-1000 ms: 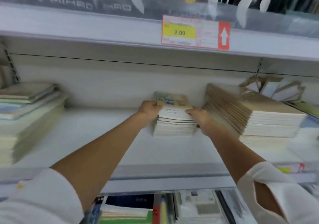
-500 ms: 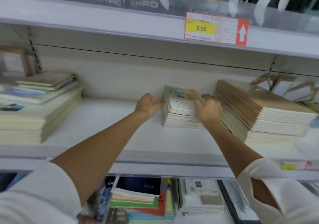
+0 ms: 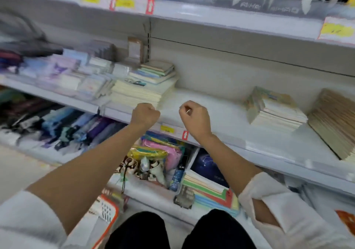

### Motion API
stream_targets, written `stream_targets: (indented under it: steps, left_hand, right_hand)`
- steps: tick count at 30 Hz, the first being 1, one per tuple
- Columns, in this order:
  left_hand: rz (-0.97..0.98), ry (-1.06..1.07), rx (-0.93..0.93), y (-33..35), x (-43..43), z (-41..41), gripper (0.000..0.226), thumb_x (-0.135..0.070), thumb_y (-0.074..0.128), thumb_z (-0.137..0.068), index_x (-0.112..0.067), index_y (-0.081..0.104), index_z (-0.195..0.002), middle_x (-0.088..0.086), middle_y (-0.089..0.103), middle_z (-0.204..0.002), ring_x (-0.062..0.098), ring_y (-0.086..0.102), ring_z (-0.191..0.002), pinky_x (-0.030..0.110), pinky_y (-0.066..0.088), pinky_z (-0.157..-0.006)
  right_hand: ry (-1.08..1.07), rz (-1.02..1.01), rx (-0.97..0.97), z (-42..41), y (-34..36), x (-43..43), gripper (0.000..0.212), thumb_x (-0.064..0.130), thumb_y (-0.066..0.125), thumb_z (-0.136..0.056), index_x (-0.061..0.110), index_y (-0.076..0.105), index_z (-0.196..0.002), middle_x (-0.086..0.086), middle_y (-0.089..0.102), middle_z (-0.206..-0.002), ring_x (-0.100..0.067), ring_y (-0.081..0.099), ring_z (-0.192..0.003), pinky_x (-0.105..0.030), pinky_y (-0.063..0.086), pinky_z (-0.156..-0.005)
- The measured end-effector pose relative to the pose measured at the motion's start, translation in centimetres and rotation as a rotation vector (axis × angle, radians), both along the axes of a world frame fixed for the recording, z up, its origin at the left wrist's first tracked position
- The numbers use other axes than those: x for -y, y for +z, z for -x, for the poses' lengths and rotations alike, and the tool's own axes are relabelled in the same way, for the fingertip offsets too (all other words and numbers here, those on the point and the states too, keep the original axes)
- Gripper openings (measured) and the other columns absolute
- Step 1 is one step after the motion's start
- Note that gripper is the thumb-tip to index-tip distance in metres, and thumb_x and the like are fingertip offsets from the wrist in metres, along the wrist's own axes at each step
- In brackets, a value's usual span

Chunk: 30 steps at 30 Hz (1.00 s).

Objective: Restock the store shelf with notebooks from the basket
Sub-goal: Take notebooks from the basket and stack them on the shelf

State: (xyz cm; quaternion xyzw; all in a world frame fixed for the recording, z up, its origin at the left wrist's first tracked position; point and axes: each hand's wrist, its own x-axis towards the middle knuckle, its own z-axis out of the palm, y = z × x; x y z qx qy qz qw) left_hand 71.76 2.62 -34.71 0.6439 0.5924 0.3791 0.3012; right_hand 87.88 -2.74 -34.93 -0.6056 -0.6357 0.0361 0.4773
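- Notebooks (image 3: 274, 108) sit as one short stack on the shelf (image 3: 221, 118), at 3 o'clock in the head view. Bare board lies on one side and a brown stack (image 3: 334, 122) just beside them on the other.
- Left hand (image 3: 145, 115) and right hand (image 3: 195, 117) hang over the shelf's front edge near centre. Both are curled into loose fists with nothing in them, well apart from the notebooks.
- Basket (image 3: 107, 212) shows at 7 o'clock, by the knees. Its orange rim is plain, but its contents are too blurred to tell.
- The step in hand looks like the return trip for more stock.
- To do it well, drop both hands toward 7 o'clock and uncurl the fingers before they reach the rim. Take a small, even batch with spines one way, so it lands square on the notebooks or on the bare board at their 9 o'clock.
- Mind the cream stack (image 3: 138, 93) at 11 o'clock of the left hand, which lies near that path.
- Half a second back, both hands flanked the notebooks and touched their sides; now they are off and drawn back.
- The notebooks seem unmoved beside the brown stack.
- The camera has swung left and down, so the basket enters view and the notebooks slide from centre to 3 o'clock.
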Motion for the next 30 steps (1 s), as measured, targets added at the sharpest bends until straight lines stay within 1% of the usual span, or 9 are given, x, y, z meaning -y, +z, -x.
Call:
stream_targets:
  steps: [4, 8, 13, 17, 19, 21, 24, 26, 30]
  left_hand:
    - [0.035, 0.140, -0.009, -3.4, 1.1, 9.4, 0.041, -0.006, 0.057, -0.078, -0.015, 0.030, -0.048, 0.004, 0.032, -0.048, 0.019, 0.031, -0.046, 0.030, 0.029, -0.054]
    - [0.125, 0.308, -0.010, -7.9, 2.7, 16.8, 0.046, -0.014, 0.063, -0.080, -0.014, 0.032, -0.046, 0.005, 0.033, -0.048, 0.023, 0.033, -0.050, 0.029, 0.033, -0.057]
    - [0.323, 0.442, 0.099, -15.4, 5.3, 24.6, 0.024, -0.010, 0.061, -0.081, -0.011, 0.044, -0.064, 0.011, 0.042, -0.067, 0.022, 0.039, -0.064, 0.031, 0.034, -0.060]
    - [0.472, 0.532, 0.133, -20.6, 7.3, 29.0, 0.013, -0.011, 0.063, -0.080, -0.006, 0.057, -0.071, 0.011, 0.050, -0.065, 0.023, 0.046, -0.056, 0.030, 0.041, -0.062]
    - [0.537, 0.560, 0.159, -23.3, 8.1, 30.7, 0.017, -0.013, 0.065, -0.080, -0.008, 0.057, -0.066, 0.011, 0.053, -0.064, 0.024, 0.049, -0.056, 0.030, 0.043, -0.061]
    - [0.591, 0.594, 0.187, -25.8, 9.0, 31.8, 0.015, -0.012, 0.066, -0.081, -0.007, 0.057, -0.069, 0.010, 0.055, -0.063, 0.022, 0.050, -0.054, 0.027, 0.045, -0.058]
    - [0.703, 0.684, 0.281, -29.5, 10.1, 33.3, 0.010, -0.007, 0.063, -0.086, 0.001, 0.058, -0.085, 0.013, 0.056, -0.067, 0.021, 0.053, -0.053, 0.024, 0.048, -0.049]
    - [0.789, 0.729, 0.326, -31.8, 10.8, 34.1, 0.014, -0.008, 0.061, -0.088, 0.003, 0.057, -0.094, 0.018, 0.061, -0.080, 0.021, 0.055, -0.054, 0.024, 0.050, -0.045]
    - [0.848, 0.787, 0.398, -35.1, 11.2, 35.2, 0.007, -0.004, 0.055, -0.088, -0.001, 0.055, -0.081, 0.015, 0.056, -0.076, 0.022, 0.054, -0.059, 0.029, 0.049, -0.059]
  right_hand:
    - [0.162, 0.124, -0.021, 8.6, -3.9, -0.6, 0.019, 0.021, 0.056, -0.088, 0.009, 0.065, -0.077, -0.003, 0.064, -0.069, -0.023, 0.059, -0.065, -0.035, 0.048, -0.062]
    - [0.267, 0.262, 0.023, 16.1, -9.0, -0.9, 0.024, 0.024, 0.054, -0.089, 0.008, 0.061, -0.072, -0.005, 0.061, -0.063, -0.021, 0.056, -0.060, -0.038, 0.046, -0.059]
    - [0.413, 0.481, -0.023, 23.3, -16.2, -0.4, 0.022, 0.021, 0.056, -0.088, 0.010, 0.062, -0.071, 0.001, 0.059, -0.061, -0.015, 0.052, -0.057, -0.032, 0.042, -0.056]
    - [0.480, 0.694, -0.058, 26.8, -22.5, -0.2, 0.031, 0.028, 0.055, -0.090, 0.011, 0.059, -0.065, -0.003, 0.055, -0.061, -0.016, 0.052, -0.058, -0.032, 0.041, -0.057]
    - [0.567, 0.881, -0.063, 28.1, -25.3, 0.2, 0.021, 0.030, 0.056, -0.093, 0.016, 0.070, -0.088, 0.003, 0.061, -0.081, -0.015, 0.060, -0.076, -0.038, 0.054, -0.071]
    - [0.583, 1.014, -0.071, 28.8, -27.7, 0.8, 0.029, 0.028, 0.058, -0.093, 0.011, 0.067, -0.115, -0.005, 0.065, -0.107, -0.023, 0.064, -0.096, -0.040, 0.054, -0.089]
    - [0.591, 1.108, -0.043, 29.1, -30.4, 1.8, 0.035, 0.026, 0.058, -0.093, 0.007, 0.063, -0.122, -0.010, 0.063, -0.122, -0.026, 0.063, -0.104, -0.034, 0.049, -0.085]
    - [0.598, 1.173, 0.010, 28.9, -32.0, 1.8, 0.039, 0.029, 0.058, -0.092, 0.011, 0.060, -0.126, -0.008, 0.060, -0.127, -0.025, 0.062, -0.107, -0.032, 0.047, -0.087]
    - [0.583, 1.208, 0.017, 28.3, -33.2, 0.8, 0.038, 0.031, 0.058, -0.091, 0.014, 0.060, -0.125, -0.010, 0.062, -0.124, -0.024, 0.061, -0.105, -0.029, 0.046, -0.084]
